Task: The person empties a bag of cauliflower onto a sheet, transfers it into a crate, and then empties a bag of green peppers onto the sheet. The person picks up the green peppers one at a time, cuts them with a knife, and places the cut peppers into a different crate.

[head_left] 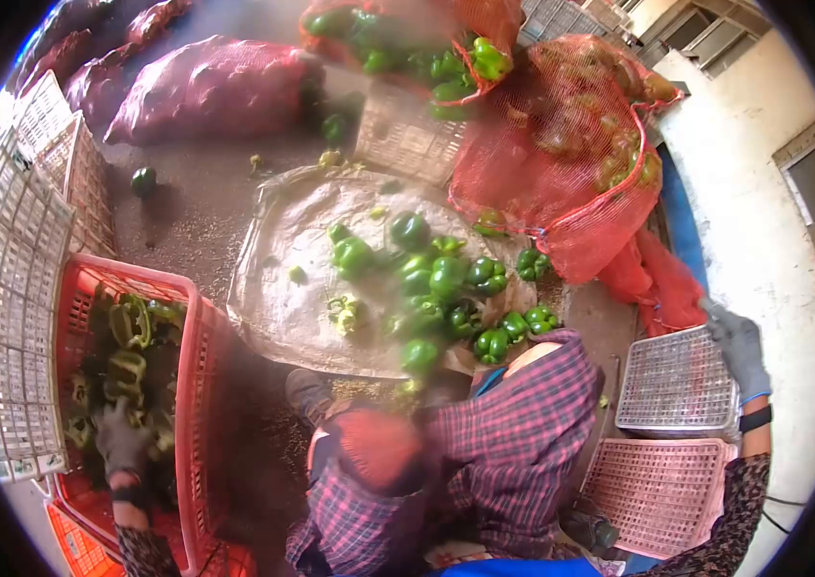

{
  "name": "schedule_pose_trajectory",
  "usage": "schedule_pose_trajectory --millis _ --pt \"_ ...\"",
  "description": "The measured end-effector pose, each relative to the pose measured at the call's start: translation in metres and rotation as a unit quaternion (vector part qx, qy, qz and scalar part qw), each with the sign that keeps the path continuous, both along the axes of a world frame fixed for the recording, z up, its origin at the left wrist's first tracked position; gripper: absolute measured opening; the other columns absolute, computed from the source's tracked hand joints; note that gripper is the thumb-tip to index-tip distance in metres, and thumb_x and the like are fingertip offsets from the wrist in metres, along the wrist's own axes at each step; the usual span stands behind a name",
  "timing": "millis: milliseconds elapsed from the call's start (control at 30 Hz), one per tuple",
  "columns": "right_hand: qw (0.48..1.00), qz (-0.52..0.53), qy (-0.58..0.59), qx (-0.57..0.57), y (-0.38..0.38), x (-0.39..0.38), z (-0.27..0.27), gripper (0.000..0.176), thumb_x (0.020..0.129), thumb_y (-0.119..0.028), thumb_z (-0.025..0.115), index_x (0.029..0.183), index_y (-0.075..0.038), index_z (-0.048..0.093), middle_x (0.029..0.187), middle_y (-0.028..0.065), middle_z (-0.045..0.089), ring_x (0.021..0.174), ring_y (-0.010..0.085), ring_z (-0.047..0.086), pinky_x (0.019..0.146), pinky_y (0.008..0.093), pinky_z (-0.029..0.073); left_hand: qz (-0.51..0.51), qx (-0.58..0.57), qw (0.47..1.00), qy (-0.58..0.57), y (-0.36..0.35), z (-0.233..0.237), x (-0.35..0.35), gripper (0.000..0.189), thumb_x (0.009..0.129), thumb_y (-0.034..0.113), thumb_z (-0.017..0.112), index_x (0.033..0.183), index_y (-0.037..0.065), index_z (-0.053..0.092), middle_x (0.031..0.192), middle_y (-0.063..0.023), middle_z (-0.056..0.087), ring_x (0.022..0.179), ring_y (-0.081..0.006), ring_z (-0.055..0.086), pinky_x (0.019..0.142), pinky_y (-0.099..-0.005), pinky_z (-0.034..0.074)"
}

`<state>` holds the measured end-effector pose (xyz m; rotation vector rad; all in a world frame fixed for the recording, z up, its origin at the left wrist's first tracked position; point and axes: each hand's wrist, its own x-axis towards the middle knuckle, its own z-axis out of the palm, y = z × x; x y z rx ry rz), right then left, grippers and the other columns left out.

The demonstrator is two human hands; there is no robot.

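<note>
Grey-gloved left hand (pixel 124 440) could, by pressing, crush cut green pepper pieces (pixel 127 373) in the left red plastic crate (pixel 195 385); I cannot tell what it or the grey-gloved right hand (pixel 738 348) grasps.

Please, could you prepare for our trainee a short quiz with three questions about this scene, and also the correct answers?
1. Which of the person's hands is in the red crate at the left of the view?
2. True or false: the right hand is gloved.
3. Complete with two words: several loose green ______ lie on the pale sheet on the floor.

Key:
1. The left hand.
2. True.
3. bell peppers.
</note>
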<state>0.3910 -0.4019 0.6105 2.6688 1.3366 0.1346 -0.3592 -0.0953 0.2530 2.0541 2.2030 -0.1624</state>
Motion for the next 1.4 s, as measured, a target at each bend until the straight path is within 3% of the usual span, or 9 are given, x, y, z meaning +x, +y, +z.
schedule_pose_trajectory --millis 333,400,533,633,800,1033,1167,1233,1400 --pt "0.865 0.29 0.407 0.052 0.308 -0.06 -0.372 0.044 0.093 -0.035 0.069 0.128 -0.009 0.065 0.12 0.0222 0.068 0.111 0.0389 0.066 0.097 0.0454 0.051 0.073 -0.226 0.96 0.149 -0.113 -0.047 -0.093 0.096 0.072 0.053 0.078 0.152 0.014 0.043 0.153 -0.0241 0.044 0.138 -0.0422 0.045 0.113 -0.05 0.04" --pt "0.864 0.296 0.406 0.014 0.386 -0.085 -0.437 0.065 0.089 -0.04 0.072 0.142 -0.007 0.052 0.127 0.028 0.064 0.117 0.0396 0.063 0.102 0.044 0.049 0.195 -0.376 0.89 -0.168 -0.07 0.005 -0.046 0.092 0.071 0.049 0.08 0.147 0.01 0.049 0.135 -0.0217 0.063 0.12 -0.037 0.063 0.1 -0.0474 0.051" --pt "0.904 0.228 0.36 -0.02 0.463 -0.126 -0.565 0.103 0.074 -0.063 0.078 0.154 -0.013 0.034 0.138 0.0268 0.057 0.122 0.0419 0.06 0.102 0.048 0.05 0.041 -0.017 0.99 0.134 0.001 0.082 0.081 0.026 0.087 0.018 0.068 0.108 0.002 0.07 0.097 -0.0178 0.073 0.088 -0.0301 0.074 0.079 -0.0407 0.056" --pt "0.923 0.175 0.336 -0.071 0.457 -0.131 -0.545 0.1 0.076 -0.063 0.076 0.153 -0.014 0.035 0.136 0.0286 0.056 0.121 0.0403 0.061 0.1 0.0493 0.051 -0.006 0.043 0.977 -0.208 0.047 0.095 0.217 0.019 0.097 0.009 0.061 0.113 0.002 0.068 0.087 -0.0063 0.068 0.083 -0.0145 0.067 0.075 -0.0293 0.054" --pt "0.684 0.104 0.715 0.095 0.423 -0.097 -0.545 0.107 0.072 -0.044 0.088 0.159 -0.017 0.03 0.151 0.0213 0.045 0.14 0.0321 0.045 0.117 0.0415 0.04 0.026 -0.304 0.764 -0.569 0.114 -0.057 0.343 0.053 0.105 0.037 0.054 0.146 0.004 0.047 0.126 -0.0134 0.063 0.102 -0.019 0.066 0.085 -0.0316 0.052" --pt "0.737 0.579 0.333 0.101 0.394 -0.152 -0.486 0.065 0.088 -0.024 0.066 0.15 -0.032 0.048 0.154 -0.0011 0.05 0.106 0.0245 0.071 0.075 0.034 0.061 0.175 -0.393 0.43 -0.794 0.116 -0.141 0.364 0.052 0.101 0.045 0.057 0.14 0.011 0.056 0.131 -0.0057 0.065 0.123 -0.0205 0.061 0.102 -0.0423 0.051" --pt "0.664 0.282 0.647 0.248 0.379 -0.187 -0.534 0.05 0.1 -0.023 0.062 0.149 -0.025 0.052 0.145 0.008 0.059 0.091 0.0141 0.072 0.062 0.024 0.058 0.172 -0.254 0.446 -0.841 0.087 -0.161 0.344 0.058 0.094 0.036 0.063 0.144 0.008 0.051 0.136 -0.0107 0.057 0.125 -0.0245 0.056 0.107 -0.0421 0.047" --pt "0.618 -0.012 0.785 -0.039 0.39 -0.2 -0.488 0.057 0.1 -0.021 0.061 0.154 -0.015 0.043 0.133 0.0182 0.064 0.092 0.016 0.071 0.063 0.0262 0.059 0.178 -0.19 0.455 -0.851 0.073 -0.18 0.336 0.058 0.092 0.031 0.065 0.142 0.006 0.052 0.136 -0.0117 0.058 0.124 -0.0254 0.057 0.107 -0.0401 0.047" --pt "0.692 0.148 0.705 -0.052 0.357 -0.24 -0.633 0.082 0.084 -0.028 0.067 0.158 -0.02 0.035 0.143 0.0293 0.047 0.115 0.0386 0.063 0.09 0.0415 0.058 0.017 -0.058 0.788 -0.612 0.042 -0.26 0.326 0.065 0.091 0.019 0.06 0.151 0.002 0.041 0.137 -0.0135 0.056 0.125 -0.0245 0.055 0.109 -0.0348 0.042"
